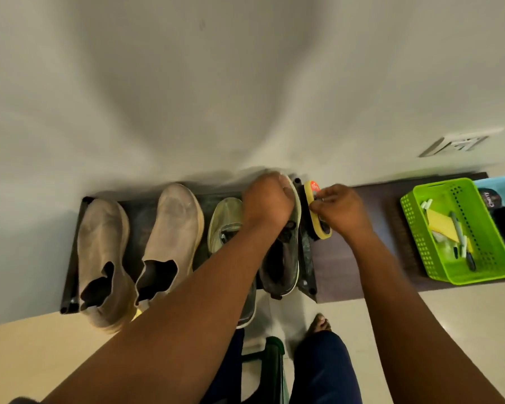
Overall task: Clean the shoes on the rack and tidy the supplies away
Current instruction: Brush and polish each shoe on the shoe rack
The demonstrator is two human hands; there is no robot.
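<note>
Forearms: both are reaching from 6 o'clock toward the shoe rack (pixel 73 252), crossing the lower frame.
Left hand (pixel 267 204): it is gripping the toe of the grey sneaker (pixel 283 252), seemingly steadying it for brushing.
Right hand (pixel 343 208): its fingers are curling round the yellow shoe brush (pixel 318 217), bristles facing the sneaker's side at 9 o'clock of the brush.
Other shoes: the tan boots (pixel 169 234) and a pale sneaker (pixel 226 220) are resting on the rack, at 9 o'clock of the hands.
Supplies: the green basket (pixel 438 275) is sitting on the dark bench (pixel 362 258) at 3 o'clock, likely within reach for tidying.
</note>
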